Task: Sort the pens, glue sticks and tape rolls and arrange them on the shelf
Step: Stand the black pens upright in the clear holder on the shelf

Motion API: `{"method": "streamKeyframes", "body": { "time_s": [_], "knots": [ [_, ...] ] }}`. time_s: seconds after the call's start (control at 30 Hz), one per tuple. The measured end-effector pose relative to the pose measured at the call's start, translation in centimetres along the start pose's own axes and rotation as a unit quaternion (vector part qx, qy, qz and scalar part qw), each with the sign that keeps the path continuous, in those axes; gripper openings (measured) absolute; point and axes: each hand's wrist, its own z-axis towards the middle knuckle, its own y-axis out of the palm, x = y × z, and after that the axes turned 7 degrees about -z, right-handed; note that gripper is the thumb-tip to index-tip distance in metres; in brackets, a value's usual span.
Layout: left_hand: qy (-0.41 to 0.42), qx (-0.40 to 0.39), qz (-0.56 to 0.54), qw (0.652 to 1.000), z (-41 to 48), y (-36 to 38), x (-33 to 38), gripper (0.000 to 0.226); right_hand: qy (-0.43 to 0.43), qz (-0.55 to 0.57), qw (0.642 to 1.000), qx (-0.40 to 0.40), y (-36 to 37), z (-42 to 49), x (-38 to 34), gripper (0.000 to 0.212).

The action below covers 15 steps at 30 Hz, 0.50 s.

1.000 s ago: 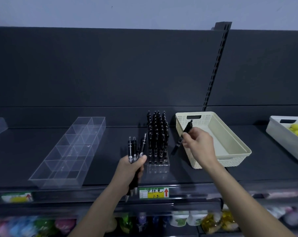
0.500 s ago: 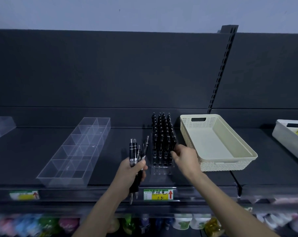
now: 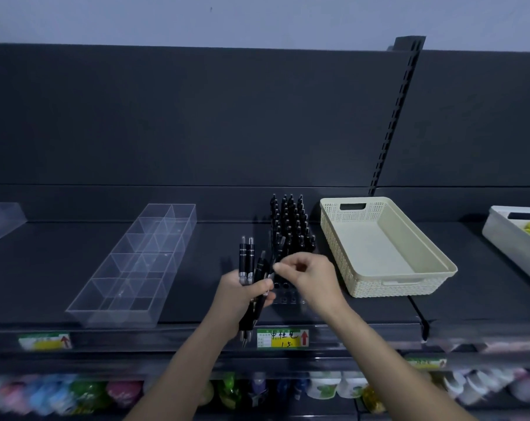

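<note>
Gripping bundle of black plastic click pens in left hand, over dark metal shelf front edge. Pinching top of one pen from it with right hand, just before clear plastic rack of upright black pens.

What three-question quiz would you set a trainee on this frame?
1. True or false: the cream basket has pens in it.
2. What does the left hand grip? A. a bundle of black pens B. a tape roll C. a glue stick
3. Fill in: the rack of upright pens stands between the clear divided tray and the ____.

Key: 1 false, it is empty; 2 A; 3 cream basket.
</note>
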Motion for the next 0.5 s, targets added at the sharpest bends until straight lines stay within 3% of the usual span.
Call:
{"method": "streamKeyframes", "body": {
  "time_s": [0.13, 0.37, 0.5],
  "knots": [
    [0.011, -0.02, -0.005, 1.0, 0.0, 0.3, -0.2, 0.008, 0.024, 0.03, 0.999, -0.022, 0.8, 0.6, 0.0, 0.039],
    [0.038, -0.033, 0.009, 0.999, 0.6, -0.4, -0.3, 0.007, 0.051, 0.106, 0.99, -0.074, 0.5, 0.6, 0.2, 0.021],
    [0.025, -0.018, 0.004, 1.0, 0.7, -1.0, -0.4, 0.003, 0.034, 0.037, 0.998, -0.041, 0.0, 0.3, -0.1, 0.021]
  ]
}}
